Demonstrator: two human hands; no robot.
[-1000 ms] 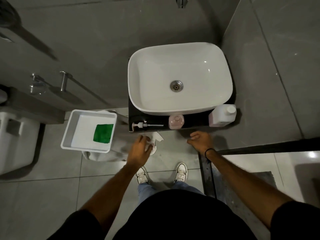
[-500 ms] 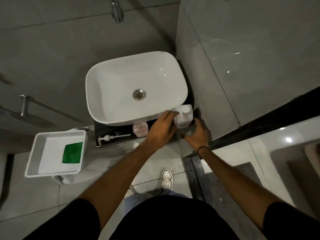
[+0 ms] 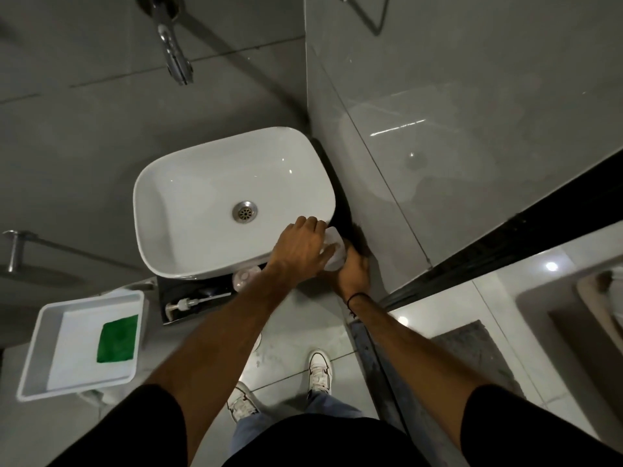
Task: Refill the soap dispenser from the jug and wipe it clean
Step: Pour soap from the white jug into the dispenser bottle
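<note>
The white plastic jug [image 3: 335, 251] stands on the dark counter at the right front corner of the white basin [image 3: 188, 203]. My left hand [image 3: 298, 246] lies over its top and my right hand [image 3: 354, 271] grips its lower side, so most of the jug is hidden. The pink soap dispenser bottle [image 3: 244, 278] stands open on the counter just left of my left wrist. Its white pump head [image 3: 188, 304] lies flat on the counter further left.
A white tray [image 3: 37, 345] holding a green cloth [image 3: 118, 338] sits low at the left. A chrome tap [image 3: 173, 52] hangs above the basin. A grey tiled wall [image 3: 438, 129] rises close on the right. My shoes [image 3: 318, 369] stand on the floor below.
My left hand has left the floor area and come over the jug's top. My right hand has closed around the jug's side. The view has swung right.
</note>
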